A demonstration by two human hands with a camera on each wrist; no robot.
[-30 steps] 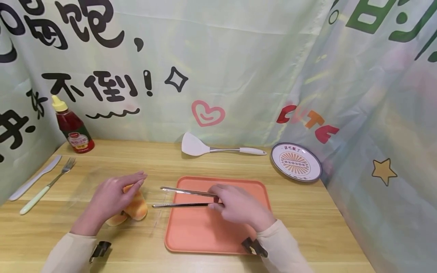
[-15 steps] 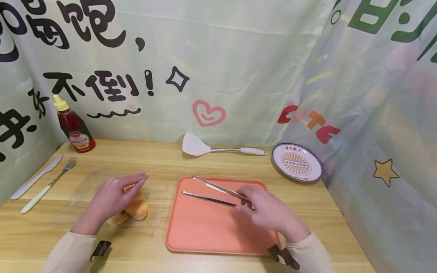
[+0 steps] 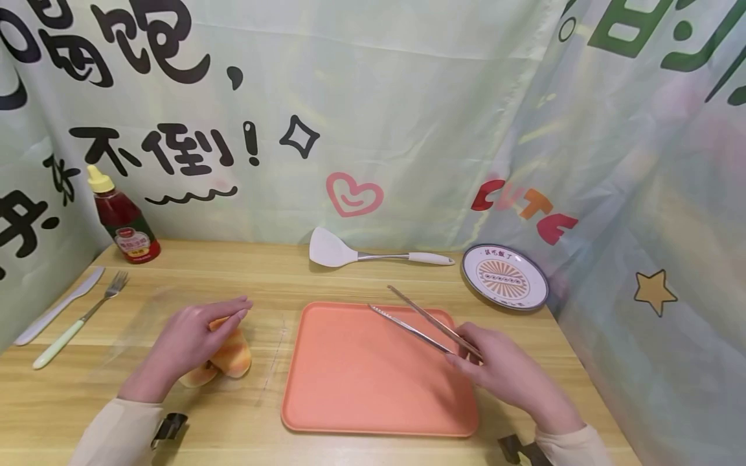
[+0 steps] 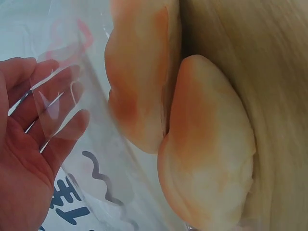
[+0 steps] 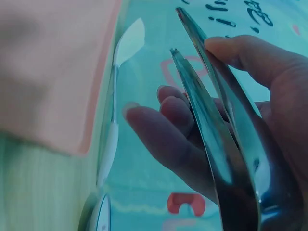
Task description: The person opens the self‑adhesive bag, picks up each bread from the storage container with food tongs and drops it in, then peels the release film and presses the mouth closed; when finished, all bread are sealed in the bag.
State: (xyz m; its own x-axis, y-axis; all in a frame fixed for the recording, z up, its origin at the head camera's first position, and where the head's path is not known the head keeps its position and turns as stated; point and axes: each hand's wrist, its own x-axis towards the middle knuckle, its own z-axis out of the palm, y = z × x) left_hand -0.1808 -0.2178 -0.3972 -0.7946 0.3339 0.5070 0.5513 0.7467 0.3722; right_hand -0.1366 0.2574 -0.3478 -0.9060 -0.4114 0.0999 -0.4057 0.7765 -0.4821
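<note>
Your right hand (image 3: 504,375) is gripping the tongs (image 3: 422,319) by their rear end, thumb and fingers (image 5: 159,130) curled round the two metal arms; the tips are standing apart, pointing up and left over the far right corner of the orange tray (image 3: 350,388). Your left hand (image 3: 186,336) is lying flat, fingers straight, pressing on a clear plastic bag (image 4: 86,159) holding two bread rolls (image 3: 230,358) on the tabletop (image 3: 280,278), just left of the tray. Along the back: ketchup bottle (image 3: 124,220), white spatula (image 3: 373,254), round plate (image 3: 504,276). Fork (image 3: 78,320) and knife (image 3: 58,315) are lying far left.
</note>
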